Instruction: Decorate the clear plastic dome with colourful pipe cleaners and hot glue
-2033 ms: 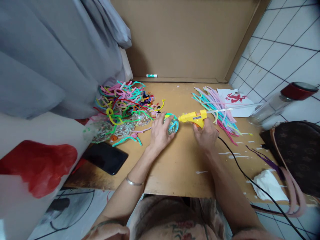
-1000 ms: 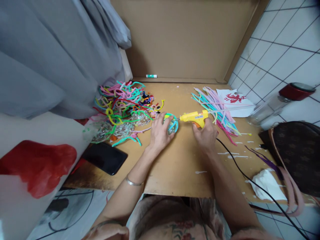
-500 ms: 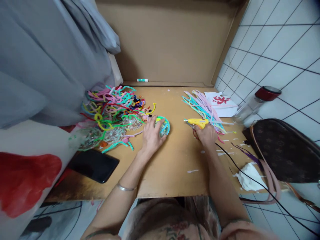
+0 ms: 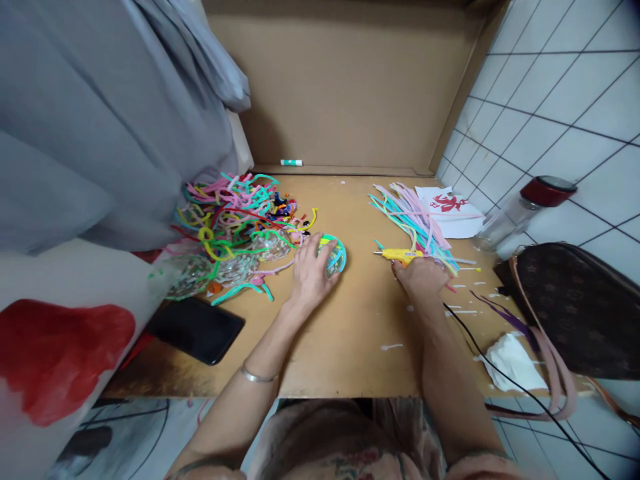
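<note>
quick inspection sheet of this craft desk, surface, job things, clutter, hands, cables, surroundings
surface: wooden desk with white glue drips near the right side.
job's things: clear ball wrapped in coloured pipe cleaners; yellow glue gun lying low on the desk.
clutter: pile of pipe cleaners and clear balls; straight pipe cleaners; black phone; white tissue; printed paper.
grippers: left hand rests on the ball; right hand holds the glue gun.
cables: black cord runs from the gun off the desk's right edge.
surroundings: cardboard backing; tiled wall; grey cloth; brown bag; red-capped bottle.
</note>
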Tool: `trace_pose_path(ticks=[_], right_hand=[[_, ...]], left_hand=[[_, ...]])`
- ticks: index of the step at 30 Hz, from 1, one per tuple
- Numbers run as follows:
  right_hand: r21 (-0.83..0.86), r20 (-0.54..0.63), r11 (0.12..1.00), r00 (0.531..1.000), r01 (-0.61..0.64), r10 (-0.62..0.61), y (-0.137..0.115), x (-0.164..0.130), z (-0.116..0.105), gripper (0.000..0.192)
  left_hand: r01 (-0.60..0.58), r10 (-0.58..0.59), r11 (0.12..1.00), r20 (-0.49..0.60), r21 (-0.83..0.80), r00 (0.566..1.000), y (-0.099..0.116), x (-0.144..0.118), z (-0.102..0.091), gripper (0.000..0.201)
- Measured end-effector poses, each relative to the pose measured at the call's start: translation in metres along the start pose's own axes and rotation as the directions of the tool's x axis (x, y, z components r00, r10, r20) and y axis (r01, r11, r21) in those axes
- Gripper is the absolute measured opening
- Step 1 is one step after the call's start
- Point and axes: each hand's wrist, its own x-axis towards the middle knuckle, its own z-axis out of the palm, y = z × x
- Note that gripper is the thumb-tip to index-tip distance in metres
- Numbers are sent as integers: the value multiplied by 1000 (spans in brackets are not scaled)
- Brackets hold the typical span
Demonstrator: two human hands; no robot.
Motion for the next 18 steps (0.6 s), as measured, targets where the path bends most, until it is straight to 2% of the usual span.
trace_pose_path(ticks=[3,5,7,9,10,12,14,18], right_hand=[[114,-168,987,981,114,-94,0,-2,-2,38],[316,-263,906,943,283,-203,-7,-4,-4,26],[554,-308,702,894,447,-325,-20,-7,-6,23],[714,-306,504,863,487,-401,-38,-12,-8,22],[746,-312,452,856,489,-412,-47,-15,-8,21],[759,-325,397,828,516,-456,-63,-18,-8,19],[775,-315,369,820,513,-478,-75,-20,-7,19],[772,-300,381,819,510,-489,-83,-19,0,17]], left_hand=[[-6,6,1000,-13,-9,1000,0,0,0,67],[-8,8,1000,-13,-11,1000,1,0,-1,67],[-3,3,1000,-9,-10,1000,1,0,-1,67],[-1,1,1000,-6,-11,1000,2,0,-2,66],[0,0,1000,-8,-12,1000,2,0,-2,66],[-3,3,1000,-12,-11,1000,2,0,-3,65],[-12,11,1000,-15,-8,1000,2,0,-3,63],[-31,31,1000,-25,1,999,3,0,-3,61]])
